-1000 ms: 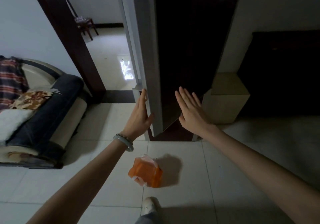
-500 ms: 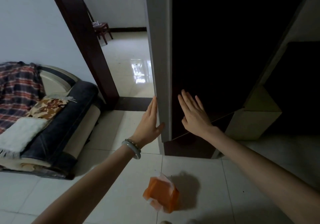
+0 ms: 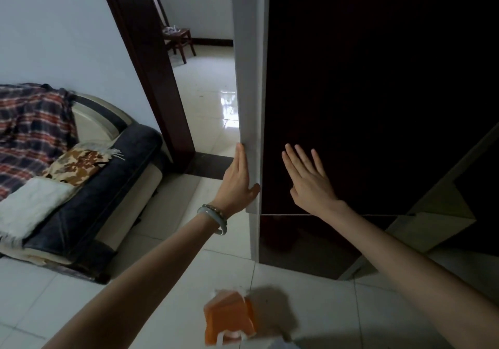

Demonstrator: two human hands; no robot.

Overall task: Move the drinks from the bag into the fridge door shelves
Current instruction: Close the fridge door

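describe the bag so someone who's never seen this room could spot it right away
Start at the tall dark fridge by the doorway and look down at the pale tiled floor in front of it. The bag sits there alone, the only bright orange thing in view.

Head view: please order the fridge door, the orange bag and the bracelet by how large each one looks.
1. fridge door, largest by far
2. orange bag; it lies nearer the camera
3. bracelet, smallest

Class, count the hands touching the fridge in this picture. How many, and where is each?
2. The left hand wraps the pale side edge of the fridge; the right hand lies flat, fingers spread, on its dark front. Neither holds anything.
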